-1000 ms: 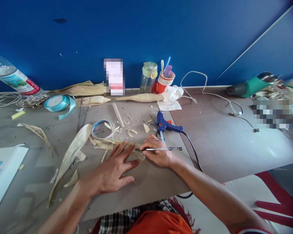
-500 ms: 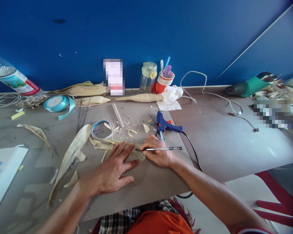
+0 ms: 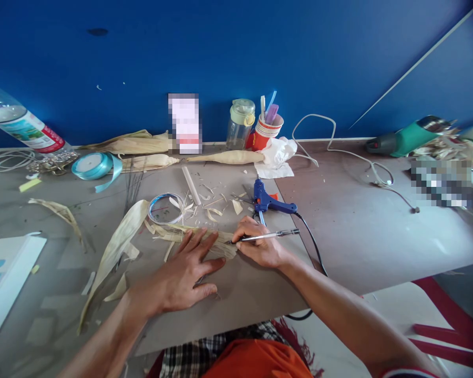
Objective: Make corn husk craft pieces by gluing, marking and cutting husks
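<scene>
My left hand [image 3: 191, 270] lies flat with its fingers spread, pressing a dry corn husk [image 3: 224, 245] onto the table. Closed around a pen [image 3: 270, 235], my right hand [image 3: 258, 244] rests at the husk's right end, and the pen's tip meets the husk near my left fingertips. Part of the husk is hidden under my left hand. Just beyond it lies a roll of tape [image 3: 165, 209] with husk scraps [image 3: 213, 212] beside it. A blue glue gun [image 3: 274, 201] lies behind my right hand. To the left a long curved husk [image 3: 116, 252] reaches toward the table's front.
Along the blue wall stand a phone [image 3: 185, 123], a clear bottle [image 3: 240, 126] and a red paper cup [image 3: 265, 134] with pens. Crumpled tissue [image 3: 276, 157] sits before the cup. Blue ribbon [image 3: 92, 166] and thin wires [image 3: 134, 184] lie left; a white cable [image 3: 362, 157] trails right.
My right hand has slid slightly right along the husk with the pen, whose back end has tipped up a little. My left hand stays in place on the husk.
</scene>
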The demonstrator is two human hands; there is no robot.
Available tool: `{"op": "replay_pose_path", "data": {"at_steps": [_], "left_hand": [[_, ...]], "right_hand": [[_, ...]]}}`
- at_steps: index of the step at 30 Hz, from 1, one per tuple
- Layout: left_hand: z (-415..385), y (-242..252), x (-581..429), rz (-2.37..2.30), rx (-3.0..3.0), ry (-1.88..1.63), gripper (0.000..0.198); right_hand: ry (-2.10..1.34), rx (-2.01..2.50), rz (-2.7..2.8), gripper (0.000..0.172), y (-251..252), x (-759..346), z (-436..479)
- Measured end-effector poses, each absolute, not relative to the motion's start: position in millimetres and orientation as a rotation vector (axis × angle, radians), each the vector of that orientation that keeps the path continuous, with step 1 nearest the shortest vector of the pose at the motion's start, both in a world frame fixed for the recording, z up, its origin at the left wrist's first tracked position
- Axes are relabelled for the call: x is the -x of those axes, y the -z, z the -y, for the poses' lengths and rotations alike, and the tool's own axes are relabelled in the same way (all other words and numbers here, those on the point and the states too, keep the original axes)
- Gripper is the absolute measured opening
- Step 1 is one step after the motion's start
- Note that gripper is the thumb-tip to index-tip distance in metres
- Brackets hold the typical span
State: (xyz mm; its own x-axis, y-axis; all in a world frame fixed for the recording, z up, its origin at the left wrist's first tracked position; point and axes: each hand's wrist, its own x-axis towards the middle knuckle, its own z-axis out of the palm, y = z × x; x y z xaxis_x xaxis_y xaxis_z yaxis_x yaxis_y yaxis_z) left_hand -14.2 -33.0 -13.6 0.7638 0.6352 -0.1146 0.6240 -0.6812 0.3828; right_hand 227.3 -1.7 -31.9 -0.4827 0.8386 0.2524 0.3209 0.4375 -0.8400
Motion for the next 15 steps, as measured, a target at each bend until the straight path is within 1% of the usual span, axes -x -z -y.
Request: {"op": "replay_pose_path", "data": {"at_steps": [15], "left_hand": [[32.9, 10.9, 13.4, -0.962, -2.553, -0.069, 0.045]], "right_hand": [[-1.017, 1.006, 1.958, 0.01, 36.3, -231.9, 0.9]]}}
